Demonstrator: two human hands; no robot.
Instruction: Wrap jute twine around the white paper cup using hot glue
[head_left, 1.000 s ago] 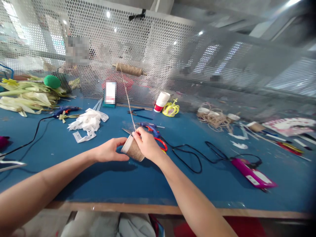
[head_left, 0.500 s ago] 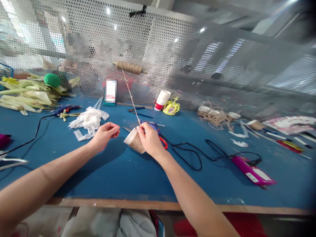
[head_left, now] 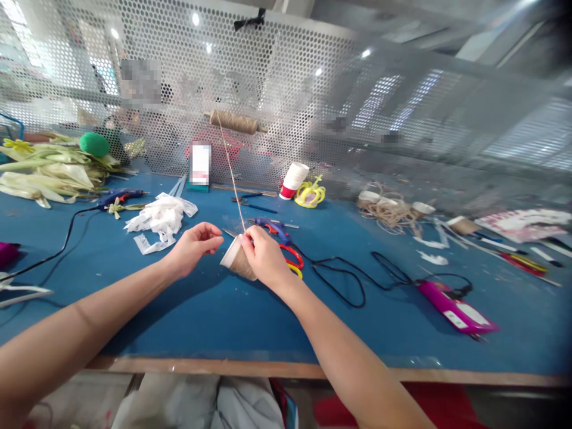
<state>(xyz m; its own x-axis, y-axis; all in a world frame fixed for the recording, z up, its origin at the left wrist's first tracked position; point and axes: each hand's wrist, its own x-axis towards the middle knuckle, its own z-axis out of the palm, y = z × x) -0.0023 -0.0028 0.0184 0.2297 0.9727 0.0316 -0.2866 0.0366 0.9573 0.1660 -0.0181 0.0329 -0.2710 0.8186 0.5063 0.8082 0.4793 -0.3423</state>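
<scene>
My right hand [head_left: 263, 253] is closed on a small paper cup [head_left: 239, 260] wrapped in brown twine, its white rim tilted to the left. A taut strand of twine [head_left: 232, 179] runs from the fingers of that hand up to a twine roll [head_left: 235, 121] on a rod at the perforated panel. Just left of the cup is my left hand [head_left: 195, 247], its thumb and fingertips pressed together; whatever they may hold is too small to make out. Scissors with red and yellow handles [head_left: 294, 261] lie partly hidden behind my right hand.
A blue glue gun [head_left: 277, 230] lies behind the right hand, its black cord running to a purple power strip [head_left: 458, 310]. White plastic strips [head_left: 161, 217], a phone [head_left: 201, 164], stacked cups [head_left: 294, 180], corn husks [head_left: 58, 167] and tangled twine [head_left: 393, 214] stand around the blue table [head_left: 201, 322].
My right hand and the cup have moved slightly left, bringing the twine strand along. My left hand has shifted a little right, closer to the cup. More of the scissors' handles shows.
</scene>
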